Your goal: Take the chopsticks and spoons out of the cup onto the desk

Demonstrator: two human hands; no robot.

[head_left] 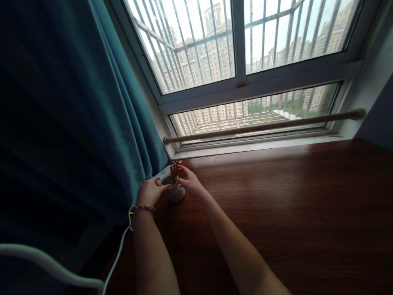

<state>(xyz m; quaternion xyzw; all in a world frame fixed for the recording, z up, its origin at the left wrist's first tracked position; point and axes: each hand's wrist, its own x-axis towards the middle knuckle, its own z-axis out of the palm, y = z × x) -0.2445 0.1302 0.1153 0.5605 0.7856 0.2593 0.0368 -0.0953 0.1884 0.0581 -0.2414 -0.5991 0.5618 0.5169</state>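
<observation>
Together, we had both hands at a small white pot (177,194) that stood on the dark wooden desk (291,205), at its far left corner, just beside the teal curtain (76,123) and below the window (239,49). The pot was round, low and pale, partly hidden by our fingers. A tight bunch of thin brown sticks (173,172) rose upright from its mouth. Our left hand (150,191) lay half curled with its fingertips touching the pot's left side; we could not tell whether it gripped. Our right hand (189,181) reached in from the other side, its fingertips drawn together in a pinch on the sticks near their tops. A beaded bracelet (143,208) sat on the left wrist, and a white cable (118,254) ran past it along the desk's edge. A long rod (260,126) lay across the foot of the window.
</observation>
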